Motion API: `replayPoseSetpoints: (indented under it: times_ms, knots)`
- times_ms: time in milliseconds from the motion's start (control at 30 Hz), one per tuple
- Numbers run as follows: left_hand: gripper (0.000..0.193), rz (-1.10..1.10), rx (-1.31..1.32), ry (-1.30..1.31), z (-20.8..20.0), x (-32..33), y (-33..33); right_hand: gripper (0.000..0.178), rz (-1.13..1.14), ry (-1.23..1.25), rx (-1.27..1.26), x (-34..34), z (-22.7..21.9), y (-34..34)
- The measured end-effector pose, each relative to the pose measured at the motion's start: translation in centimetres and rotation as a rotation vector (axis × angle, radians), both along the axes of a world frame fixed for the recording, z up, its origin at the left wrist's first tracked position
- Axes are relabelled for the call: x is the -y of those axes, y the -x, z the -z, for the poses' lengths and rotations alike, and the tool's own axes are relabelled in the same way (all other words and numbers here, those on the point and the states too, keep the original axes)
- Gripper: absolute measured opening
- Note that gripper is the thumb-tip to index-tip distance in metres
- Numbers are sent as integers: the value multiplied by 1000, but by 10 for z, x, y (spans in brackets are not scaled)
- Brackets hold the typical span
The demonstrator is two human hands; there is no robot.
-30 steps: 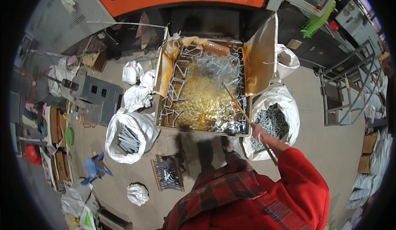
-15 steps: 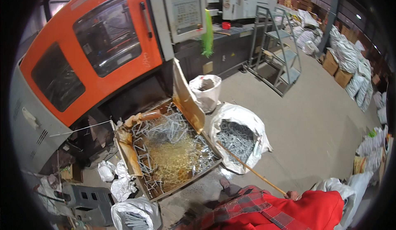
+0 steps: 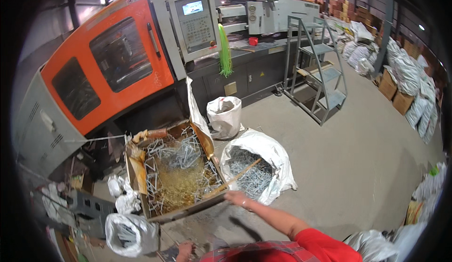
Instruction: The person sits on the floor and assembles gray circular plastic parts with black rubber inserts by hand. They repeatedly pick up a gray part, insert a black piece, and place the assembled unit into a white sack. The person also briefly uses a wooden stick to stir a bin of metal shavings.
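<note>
My right hand (image 3: 237, 198) reaches out over the front edge of the water-filled tray (image 3: 190, 211), fingers stretched forward and nothing seen in them. Just beyond it, apart from the fingers, a wooden stick (image 3: 242, 171) lies slantwise from the tray across the mouth of a white woven sack (image 3: 282, 177). Grey plastic pieces (image 3: 249, 175) fill the sack. More grey pieces (image 3: 181, 154) lie in the tray's yellowish water. Low at the bottom edge is my left hand (image 3: 185, 251), nearest the small white sack (image 3: 141, 243); its fingers are too unclear to read.
An orange-doored moulding machine (image 3: 120, 50) stands behind the tray. A second white sack (image 3: 225, 121) is beside the upright board (image 3: 200, 121). Metal steps (image 3: 325, 76) stand farther right. Filled sacks (image 3: 400, 69) and cartons (image 3: 388, 84) line the right side.
My right hand has let go of the stick and moved left and forward. The stick now rests across the tray and sack. My left hand has come into view, and the view has shifted.
</note>
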State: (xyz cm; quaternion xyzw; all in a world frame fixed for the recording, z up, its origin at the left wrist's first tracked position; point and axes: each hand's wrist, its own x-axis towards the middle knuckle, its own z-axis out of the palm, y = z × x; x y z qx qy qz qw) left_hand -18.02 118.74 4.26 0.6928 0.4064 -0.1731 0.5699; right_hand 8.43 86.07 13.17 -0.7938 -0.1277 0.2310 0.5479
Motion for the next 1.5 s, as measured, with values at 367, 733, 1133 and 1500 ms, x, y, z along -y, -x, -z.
replayPoseSetpoints:
  times_ms: [367,733,1133,1500]
  knots:
    - [42,979,-353,-429,29,206,-31,38,170,823,-337,436,48,252]
    - [23,2047,552,-833,79,457,-369,18,998,276,-499,581,80,311]
    - [19,1517,177,134,-38,1028,-409,27,1093,378,-1204,604,105,478]
    - [18,2083,-23,-132,8,1241,-310,44,1475,587,-857,931,112,479]
